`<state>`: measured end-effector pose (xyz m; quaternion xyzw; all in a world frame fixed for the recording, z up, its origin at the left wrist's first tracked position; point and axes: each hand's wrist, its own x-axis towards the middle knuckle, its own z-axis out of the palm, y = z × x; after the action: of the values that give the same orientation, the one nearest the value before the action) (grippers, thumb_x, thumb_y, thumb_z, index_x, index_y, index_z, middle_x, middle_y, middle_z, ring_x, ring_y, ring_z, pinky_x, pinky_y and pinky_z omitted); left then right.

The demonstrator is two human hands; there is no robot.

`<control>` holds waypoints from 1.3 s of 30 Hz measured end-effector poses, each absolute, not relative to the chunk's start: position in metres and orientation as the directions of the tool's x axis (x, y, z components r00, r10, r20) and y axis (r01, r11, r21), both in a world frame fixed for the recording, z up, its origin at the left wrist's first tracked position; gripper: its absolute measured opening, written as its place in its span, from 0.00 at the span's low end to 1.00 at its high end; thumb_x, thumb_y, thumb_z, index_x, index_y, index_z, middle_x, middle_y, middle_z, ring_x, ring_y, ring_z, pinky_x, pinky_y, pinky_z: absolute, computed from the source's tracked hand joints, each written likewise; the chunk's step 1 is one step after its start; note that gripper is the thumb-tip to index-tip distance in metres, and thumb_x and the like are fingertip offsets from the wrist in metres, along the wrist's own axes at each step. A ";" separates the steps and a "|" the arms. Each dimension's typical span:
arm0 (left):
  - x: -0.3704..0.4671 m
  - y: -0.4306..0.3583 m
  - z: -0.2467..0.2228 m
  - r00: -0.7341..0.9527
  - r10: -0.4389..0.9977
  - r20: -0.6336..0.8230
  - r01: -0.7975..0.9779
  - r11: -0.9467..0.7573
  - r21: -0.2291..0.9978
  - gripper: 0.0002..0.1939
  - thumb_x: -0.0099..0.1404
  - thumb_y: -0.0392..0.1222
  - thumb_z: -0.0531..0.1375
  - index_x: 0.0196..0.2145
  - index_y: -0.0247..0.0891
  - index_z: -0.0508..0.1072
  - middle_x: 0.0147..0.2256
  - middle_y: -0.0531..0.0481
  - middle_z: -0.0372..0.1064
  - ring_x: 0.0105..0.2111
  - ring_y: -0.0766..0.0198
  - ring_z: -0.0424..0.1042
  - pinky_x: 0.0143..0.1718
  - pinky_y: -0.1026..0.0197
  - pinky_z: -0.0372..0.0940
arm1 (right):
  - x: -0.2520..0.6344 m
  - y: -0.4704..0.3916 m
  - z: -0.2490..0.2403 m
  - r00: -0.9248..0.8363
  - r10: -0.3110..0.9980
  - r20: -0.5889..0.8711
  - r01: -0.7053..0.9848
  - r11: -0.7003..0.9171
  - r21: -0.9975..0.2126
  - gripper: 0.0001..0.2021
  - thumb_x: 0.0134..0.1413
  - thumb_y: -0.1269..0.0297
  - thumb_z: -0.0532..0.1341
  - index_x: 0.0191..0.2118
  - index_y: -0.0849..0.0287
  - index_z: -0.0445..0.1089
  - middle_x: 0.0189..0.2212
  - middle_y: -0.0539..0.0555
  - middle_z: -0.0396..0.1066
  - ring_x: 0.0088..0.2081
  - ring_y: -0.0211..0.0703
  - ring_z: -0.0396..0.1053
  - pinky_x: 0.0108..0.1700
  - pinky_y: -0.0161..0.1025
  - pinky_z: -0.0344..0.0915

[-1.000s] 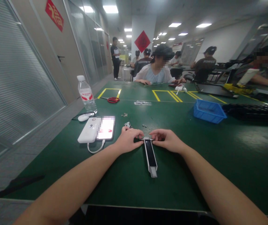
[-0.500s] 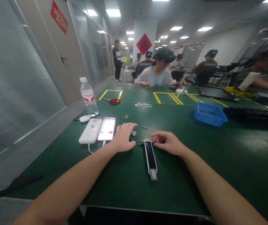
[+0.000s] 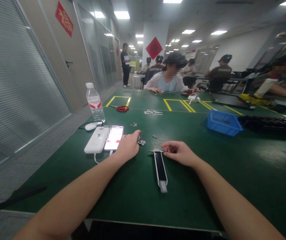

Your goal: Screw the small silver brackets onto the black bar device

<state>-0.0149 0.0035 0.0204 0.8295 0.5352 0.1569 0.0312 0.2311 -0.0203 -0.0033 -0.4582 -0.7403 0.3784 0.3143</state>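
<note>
A long narrow device with a black face and white frame [image 3: 161, 169] lies on the green table [image 3: 182, 200]. Across its far end runs a thin metal rod [image 3: 152, 151]. My right hand [image 3: 179, 152] pinches the rod's right end between thumb and fingers, resting on the table. To the left, my left hand [image 3: 129, 145] curls its fingers over small grey metal brackets [image 3: 141, 142] beside the phone [image 3: 114, 137]. What its fingertips hold is hidden behind the hand. Two small nuts [image 3: 155, 136] lie between the hands, farther off.
A white power bank [image 3: 94, 140], cabled to the phone, and a water bottle [image 3: 95, 103] stand left. Beyond are small rings [image 3: 133, 124], red-handled scissors [image 3: 122, 108] and thin metal strips [image 3: 153, 112]. A blue bin [image 3: 224, 123] sits right. A person [image 3: 169, 78] sits opposite.
My left hand has drawn its spread fingers together and turned over the metal brackets, showing more of them. My right hand and the device are almost unmoved.
</note>
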 end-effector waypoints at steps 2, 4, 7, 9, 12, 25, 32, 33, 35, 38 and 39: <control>-0.015 0.004 0.020 0.380 0.895 0.236 0.880 -0.428 0.207 0.26 0.59 0.30 0.52 0.56 0.36 0.58 0.45 0.43 0.71 0.46 0.53 0.70 0.49 0.52 0.61 | 0.231 -0.021 -0.003 -0.378 0.918 0.118 0.445 0.292 -0.847 0.13 0.46 0.64 0.62 0.40 0.61 0.70 0.28 0.51 0.69 0.27 0.36 0.64 0.31 0.37 0.63; -0.016 0.005 0.020 0.380 0.892 0.244 0.882 -0.429 0.195 0.24 0.60 0.32 0.53 0.55 0.36 0.59 0.44 0.43 0.71 0.45 0.53 0.70 0.48 0.52 0.62 | 0.231 -0.021 -0.003 -0.374 0.921 0.113 0.445 0.285 -0.849 0.12 0.46 0.63 0.62 0.39 0.61 0.71 0.28 0.51 0.68 0.27 0.36 0.63 0.31 0.37 0.63; -0.017 0.008 0.019 0.378 0.889 0.260 0.885 -0.429 0.182 0.22 0.60 0.32 0.54 0.53 0.36 0.61 0.43 0.44 0.71 0.45 0.52 0.70 0.47 0.52 0.62 | 0.231 -0.022 -0.002 -0.372 0.923 0.100 0.446 0.272 -0.853 0.12 0.46 0.63 0.62 0.39 0.61 0.71 0.27 0.51 0.68 0.27 0.36 0.63 0.31 0.37 0.62; -0.017 0.009 0.018 0.384 0.883 0.272 0.880 -0.438 0.181 0.21 0.60 0.32 0.54 0.52 0.36 0.62 0.43 0.43 0.71 0.45 0.53 0.70 0.46 0.53 0.62 | 0.230 -0.022 -0.002 -0.372 0.924 0.092 0.448 0.266 -0.854 0.13 0.46 0.63 0.62 0.39 0.61 0.71 0.27 0.51 0.68 0.27 0.36 0.63 0.31 0.37 0.62; -0.018 0.011 0.016 0.401 0.872 0.282 0.869 -0.459 0.185 0.20 0.60 0.31 0.54 0.51 0.35 0.62 0.45 0.43 0.70 0.45 0.55 0.69 0.47 0.55 0.62 | 0.230 -0.021 -0.003 -0.369 0.925 0.088 0.449 0.260 -0.855 0.13 0.46 0.63 0.62 0.39 0.62 0.71 0.27 0.51 0.68 0.27 0.36 0.63 0.31 0.37 0.62; -0.017 0.012 0.018 0.410 0.879 0.243 0.888 -0.445 0.115 0.16 0.65 0.36 0.51 0.51 0.36 0.61 0.45 0.42 0.68 0.45 0.55 0.68 0.45 0.55 0.61 | 0.229 -0.022 -0.002 -0.369 0.925 0.092 0.463 0.269 -0.845 0.12 0.46 0.62 0.62 0.38 0.61 0.71 0.27 0.51 0.68 0.27 0.36 0.63 0.31 0.37 0.62; -0.017 0.010 0.023 0.394 0.890 0.228 0.907 -0.417 0.059 0.16 0.65 0.30 0.47 0.49 0.35 0.65 0.43 0.42 0.69 0.42 0.55 0.69 0.43 0.56 0.62 | 0.231 -0.022 -0.001 -0.365 0.927 0.089 0.473 0.267 -0.839 0.12 0.46 0.61 0.62 0.37 0.61 0.72 0.26 0.51 0.68 0.27 0.36 0.63 0.31 0.37 0.63; -0.018 0.010 0.024 0.385 0.892 0.236 0.911 -0.409 0.059 0.16 0.65 0.29 0.47 0.48 0.36 0.66 0.42 0.43 0.69 0.41 0.55 0.69 0.42 0.56 0.62 | 0.231 -0.022 -0.001 -0.364 0.927 0.087 0.479 0.266 -0.837 0.12 0.46 0.61 0.62 0.37 0.61 0.72 0.26 0.50 0.68 0.26 0.36 0.63 0.31 0.37 0.63; -0.021 0.010 0.028 0.362 0.890 0.279 0.917 -0.393 0.064 0.17 0.63 0.28 0.48 0.46 0.36 0.67 0.41 0.43 0.69 0.41 0.55 0.69 0.43 0.55 0.62 | 0.231 -0.023 -0.001 -0.366 0.927 0.084 0.486 0.267 -0.832 0.11 0.46 0.61 0.63 0.36 0.61 0.72 0.25 0.50 0.67 0.26 0.36 0.63 0.31 0.37 0.62; -0.025 0.010 0.032 0.333 0.869 0.365 0.906 -0.402 0.131 0.18 0.61 0.27 0.49 0.46 0.37 0.68 0.43 0.43 0.69 0.42 0.55 0.69 0.45 0.55 0.62 | 0.230 -0.023 0.000 -0.370 0.925 0.085 0.485 0.271 -0.831 0.10 0.46 0.61 0.63 0.35 0.61 0.72 0.25 0.50 0.68 0.26 0.36 0.63 0.30 0.36 0.63; -0.024 0.010 0.032 0.326 0.863 0.386 0.891 -0.417 0.178 0.17 0.62 0.27 0.49 0.46 0.37 0.68 0.44 0.44 0.69 0.43 0.56 0.68 0.45 0.55 0.62 | 0.230 -0.023 0.000 -0.370 0.925 0.086 0.483 0.271 -0.833 0.10 0.46 0.61 0.63 0.35 0.61 0.72 0.25 0.50 0.68 0.26 0.36 0.63 0.30 0.36 0.62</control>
<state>-0.0245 0.0098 0.0324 0.8137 0.5390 0.2153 -0.0330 0.2300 -0.0228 -0.0001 -0.4759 -0.7396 0.3717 0.2973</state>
